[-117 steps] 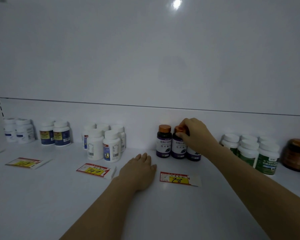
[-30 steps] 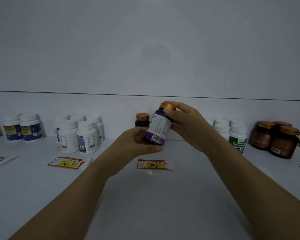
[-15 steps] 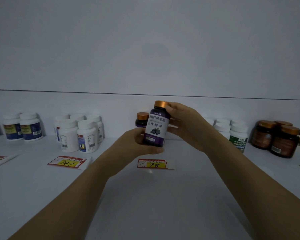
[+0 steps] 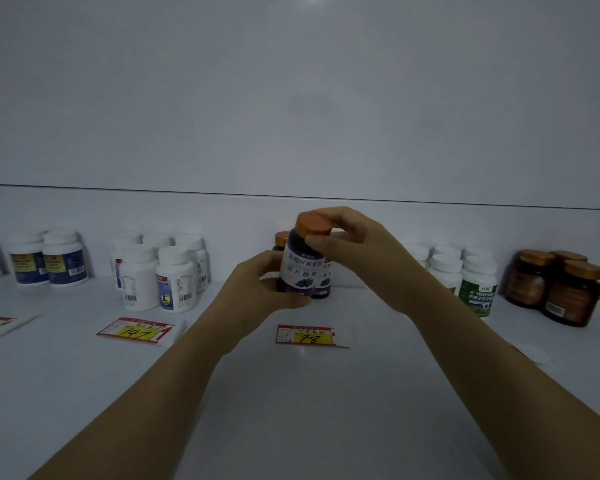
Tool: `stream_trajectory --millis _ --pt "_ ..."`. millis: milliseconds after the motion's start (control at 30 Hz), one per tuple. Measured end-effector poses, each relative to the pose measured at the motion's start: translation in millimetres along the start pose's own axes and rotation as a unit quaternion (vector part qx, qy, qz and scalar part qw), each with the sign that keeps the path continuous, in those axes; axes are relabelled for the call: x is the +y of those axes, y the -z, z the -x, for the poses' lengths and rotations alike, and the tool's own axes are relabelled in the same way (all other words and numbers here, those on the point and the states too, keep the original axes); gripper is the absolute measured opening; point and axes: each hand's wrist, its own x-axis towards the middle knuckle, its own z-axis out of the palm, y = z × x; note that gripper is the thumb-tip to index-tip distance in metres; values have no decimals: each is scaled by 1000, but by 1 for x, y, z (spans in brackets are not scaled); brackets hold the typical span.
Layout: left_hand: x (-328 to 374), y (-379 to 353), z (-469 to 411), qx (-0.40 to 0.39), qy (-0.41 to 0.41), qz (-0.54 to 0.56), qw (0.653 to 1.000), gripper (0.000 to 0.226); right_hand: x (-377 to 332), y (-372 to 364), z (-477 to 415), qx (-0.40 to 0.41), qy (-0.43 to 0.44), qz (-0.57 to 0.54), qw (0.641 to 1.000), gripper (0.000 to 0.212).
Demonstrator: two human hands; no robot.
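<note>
A purple bottle (image 4: 300, 268) with an orange cap and a white label is held upright above the white shelf (image 4: 291, 393), near the back. My left hand (image 4: 257, 289) grips its lower body from the left. My right hand (image 4: 354, 244) grips it at the cap and neck from the right. Two more purple bottles stand behind it: one (image 4: 280, 241) to the left, mostly hidden, another (image 4: 323, 282) to the right, partly hidden. A red and yellow price tag reading 78 (image 4: 309, 336) lies flat on the shelf below the bottle.
White bottles (image 4: 160, 271) stand in a group at the left, with a price tag reading 147 (image 4: 136, 330) in front. Blue-labelled bottles (image 4: 49, 258) are further left. Green-labelled white bottles (image 4: 465, 275) and brown jars (image 4: 561, 289) stand at the right.
The purple bottle has been lifted off the shelf and turned in both hands so its front label faces me. It now sits a little lower and tilts toward me, showing more of the cap.
</note>
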Motion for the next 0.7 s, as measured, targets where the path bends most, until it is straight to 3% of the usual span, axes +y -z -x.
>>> stream_trajectory --millis 233,433,533,700 --pt "-3 9 -3 88 -135 -93 982 50 0 -28 7 -21 176 158 971 49" --pt "0 11 -3 95 -140 -76 983 50 0 -30 7 2 206 157 966 48" --pt "8 9 0 24 -88 -4 996 49 -5 -23 4 42 150 85 984 46" --pt "24 -1 5 -108 33 58 992 41 -5 -4 -2 97 -73 -53 991 33"
